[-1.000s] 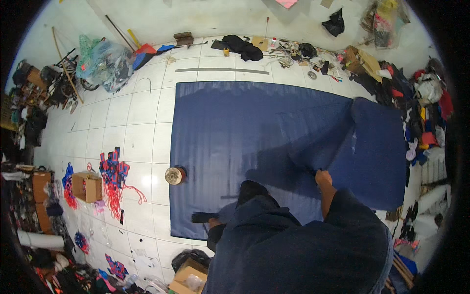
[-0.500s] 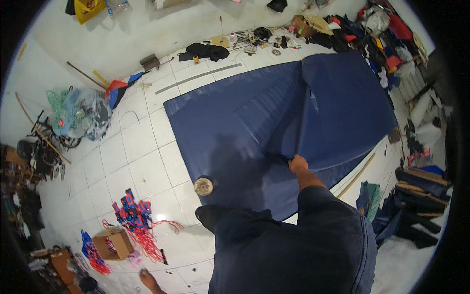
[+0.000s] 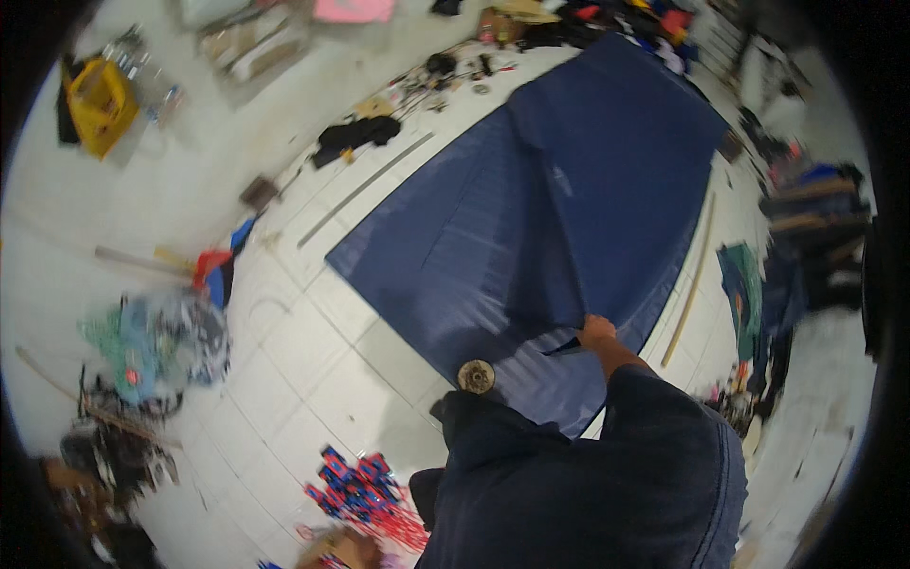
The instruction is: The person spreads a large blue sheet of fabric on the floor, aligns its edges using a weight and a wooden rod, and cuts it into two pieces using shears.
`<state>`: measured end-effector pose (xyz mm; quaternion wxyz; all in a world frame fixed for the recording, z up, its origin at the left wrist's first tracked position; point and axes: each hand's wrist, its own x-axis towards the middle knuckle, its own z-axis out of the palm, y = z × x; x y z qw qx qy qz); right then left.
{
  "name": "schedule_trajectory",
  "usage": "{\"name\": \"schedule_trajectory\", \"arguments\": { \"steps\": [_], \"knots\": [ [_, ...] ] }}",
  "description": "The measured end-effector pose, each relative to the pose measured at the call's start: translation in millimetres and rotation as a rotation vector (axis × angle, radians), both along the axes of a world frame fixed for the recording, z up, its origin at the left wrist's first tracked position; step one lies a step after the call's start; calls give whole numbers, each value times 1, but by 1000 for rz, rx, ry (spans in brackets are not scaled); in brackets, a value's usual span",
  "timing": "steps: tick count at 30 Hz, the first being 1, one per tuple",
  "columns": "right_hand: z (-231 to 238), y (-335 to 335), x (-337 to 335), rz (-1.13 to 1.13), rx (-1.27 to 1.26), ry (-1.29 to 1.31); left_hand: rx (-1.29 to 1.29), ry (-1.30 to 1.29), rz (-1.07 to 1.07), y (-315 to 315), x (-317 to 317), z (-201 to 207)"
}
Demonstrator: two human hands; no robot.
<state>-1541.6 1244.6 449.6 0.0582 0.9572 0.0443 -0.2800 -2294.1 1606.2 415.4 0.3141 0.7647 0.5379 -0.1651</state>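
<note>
A large sheet of dark blue material (image 3: pixel 455 256) lies spread on the white tiled floor, its far right part folded over in a layer. My right hand (image 3: pixel 595 332) is closed on the edge of that folded layer near its close end, and a small dark gap shows beside the fingers. A round, pale brown disc (image 3: pixel 476 376) with a dark centre rests on the near left corner of the sheet, close to my dark clothing. My left hand is out of the picture.
Red and blue corded items (image 3: pixel 355 484) lie on the floor at the lower left beside a cardboard box (image 3: pixel 327 550). A long flat strip (image 3: pixel 365 190) lies left of the sheet, a thin wooden stick (image 3: pixel 690 280) right of it. Plastic bags (image 3: pixel 175 341) sit by the left wall.
The view has turned, and the folded layer now reaches closer to the near end. My right hand keeps its hold on the edge. My left hand has left the picture.
</note>
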Motion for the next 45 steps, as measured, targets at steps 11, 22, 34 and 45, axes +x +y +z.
{"name": "schedule_trajectory", "arguments": {
  "steps": [11, 22, 34, 45],
  "knots": [
    [28, 79, -99, -116, 278, -354, -464, 49, -370, 249, 137, -57],
    [5, 84, -152, -185, 152, -665, -536, -38, -187, 353, 350, -1],
    [-330, 17, -294, -307, 156, -597, -12, -52, -1528, 426, 541, -346],
    [-569, -51, -343, -667, 53, -872, 77, -62, -1258, 259, 695, -550]
  ]
}}
